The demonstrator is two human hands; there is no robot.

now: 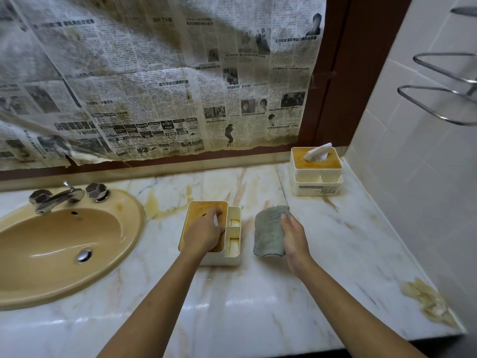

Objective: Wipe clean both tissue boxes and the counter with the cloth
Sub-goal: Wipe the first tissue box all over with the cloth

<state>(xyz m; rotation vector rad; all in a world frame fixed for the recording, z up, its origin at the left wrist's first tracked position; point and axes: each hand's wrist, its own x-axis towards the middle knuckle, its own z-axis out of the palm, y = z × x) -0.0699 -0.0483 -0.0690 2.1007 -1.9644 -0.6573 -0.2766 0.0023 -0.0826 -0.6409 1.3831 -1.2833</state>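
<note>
1. The left hand (204, 232) is lying flat and open on the near box (233, 257).
2. The right hand (294, 236) is gripping the cloth (268, 231) above the desk (258, 306).
3. The far box (316, 187) is sitting in the corner.

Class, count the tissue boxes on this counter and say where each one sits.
2. One tissue box sits beside the sink, under the left hand. The other stands in the back right corner. None appears hidden.

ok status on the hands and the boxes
Left hand pressed flat on near tissue box lid. Right hand has a grip on the cloth, resting on the counter. Far tissue box untouched. Nothing in the way.
</note>
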